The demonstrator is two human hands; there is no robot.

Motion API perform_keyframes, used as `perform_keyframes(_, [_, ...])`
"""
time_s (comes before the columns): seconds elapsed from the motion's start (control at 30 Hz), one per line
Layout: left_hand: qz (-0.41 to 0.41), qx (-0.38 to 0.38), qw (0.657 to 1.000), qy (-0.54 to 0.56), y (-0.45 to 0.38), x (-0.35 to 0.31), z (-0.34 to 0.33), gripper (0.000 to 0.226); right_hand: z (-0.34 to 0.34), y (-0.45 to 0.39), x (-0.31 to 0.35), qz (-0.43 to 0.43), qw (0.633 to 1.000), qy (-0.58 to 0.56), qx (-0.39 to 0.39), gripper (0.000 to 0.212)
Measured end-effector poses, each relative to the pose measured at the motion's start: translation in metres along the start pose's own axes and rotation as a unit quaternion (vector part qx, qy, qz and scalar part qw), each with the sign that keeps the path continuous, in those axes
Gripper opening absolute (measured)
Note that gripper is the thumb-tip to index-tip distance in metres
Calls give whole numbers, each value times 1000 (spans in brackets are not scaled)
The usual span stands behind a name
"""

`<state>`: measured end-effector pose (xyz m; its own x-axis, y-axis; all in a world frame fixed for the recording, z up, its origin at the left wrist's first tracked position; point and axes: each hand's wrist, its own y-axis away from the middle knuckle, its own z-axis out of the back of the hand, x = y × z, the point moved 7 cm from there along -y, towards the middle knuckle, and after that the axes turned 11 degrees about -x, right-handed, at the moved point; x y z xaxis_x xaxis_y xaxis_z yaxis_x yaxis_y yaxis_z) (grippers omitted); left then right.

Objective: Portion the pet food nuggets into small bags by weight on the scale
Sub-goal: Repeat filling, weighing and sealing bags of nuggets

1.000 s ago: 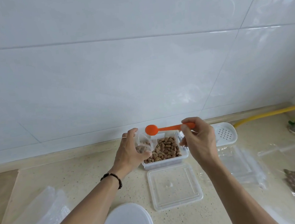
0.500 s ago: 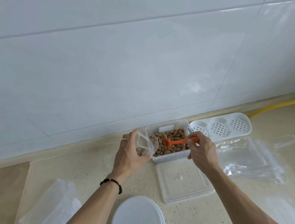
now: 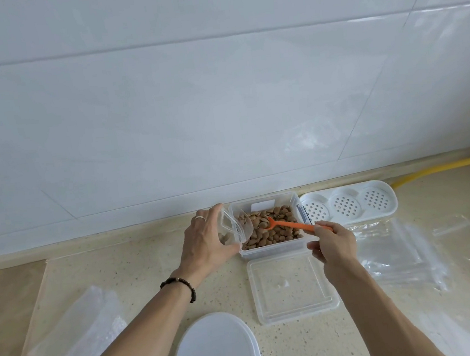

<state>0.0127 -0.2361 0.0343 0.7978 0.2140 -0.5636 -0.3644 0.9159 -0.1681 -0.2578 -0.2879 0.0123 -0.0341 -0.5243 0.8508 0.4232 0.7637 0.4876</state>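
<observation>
The tub [image 3: 271, 248] of nuggets [image 3: 275, 231] stands at the wall; its lid [image 3: 291, 287] lies in front, the scale [image 3: 215, 352] nearer, a rack [image 3: 348, 204] to its right.

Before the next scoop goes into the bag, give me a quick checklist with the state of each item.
1. Bag held open by left hand, mouth beside the container: ok.
2. Spoon gripped at its handle end by right hand: ok.
3. Spoon bowl down among the nuggets: ok; how full it is: cannot tell.
4. Nuggets left in the container: ok, plenty.
5. Lid off, lying in front of the container, out of the spoon's path: ok.
6. Scale top bare and ready for the bag: ok; its reading: cannot tell.
</observation>
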Motion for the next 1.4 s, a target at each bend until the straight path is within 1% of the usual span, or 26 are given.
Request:
perform_keyframes(0.1, [1,13,999,-34,-6,-9,-1,85,6,2,15,13,1000,-22,4,12])
perform_keyframes(0.17, [1,21,999,-47,-9,-14,-2,87,8,8,31,39,999,-30,12,12])
perform_keyframes(0.23, [5,27,998,-48,-12,-18,-3,91,7,16,50,85,996,-25,26,11])
perform_keyframes(0.3, [10,29,999,-26,-14,-21,-3,93,1,31,70,153,987,0,45,10])
perform_keyframes(0.37, [20,26,999,18,-13,-24,-4,93,-8,52,86,248,964,55,79,9])
perform_keyframes(0.43, [26,22,998,59,-12,-25,-5,93,-19,74,93,323,931,107,130,11])
perform_keyframes(0.5, [26,20,996,80,-10,-27,-5,91,-25,89,94,363,907,132,167,13])
perform_keyframes(0.53, [28,16,996,86,-9,-26,-4,91,-26,93,95,374,901,135,172,14])
perform_keyframes(0.6, [36,9,995,95,-9,-22,-3,90,-24,94,97,381,899,133,172,15])
perform_keyframes(0.73, [50,1,993,108,-8,-17,-3,88,-18,87,102,368,910,108,159,14])
perform_keyframes(0.8, [48,-5,993,111,-7,-16,-3,86,-10,80,107,360,923,71,117,12])
perform_keyframes(0.87, [43,-11,994,103,-6,-14,-3,86,2,68,107,347,936,43,47,9])
perform_keyframes(0.93, [35,-15,996,87,-4,-11,-1,86,11,53,101,341,938,65,-3,8])
perform_keyframes(0.97, [28,-17,996,80,-4,-9,-1,85,12,46,96,343,934,96,-13,9])
perform_keyframes(1.1, [13,-12,998,64,1,0,-2,84,8,24,68,368,902,224,-9,12])
perform_keyframes(1.2, [11,-8,998,56,4,4,-4,84,-2,20,50,367,885,284,29,14])
perform_keyframes(1.3, [8,-7,998,58,5,3,-5,84,-12,22,40,343,892,286,70,13])
perform_keyframes(1.4, [6,-4,999,52,4,3,-5,83,-20,19,28,272,923,254,99,12])
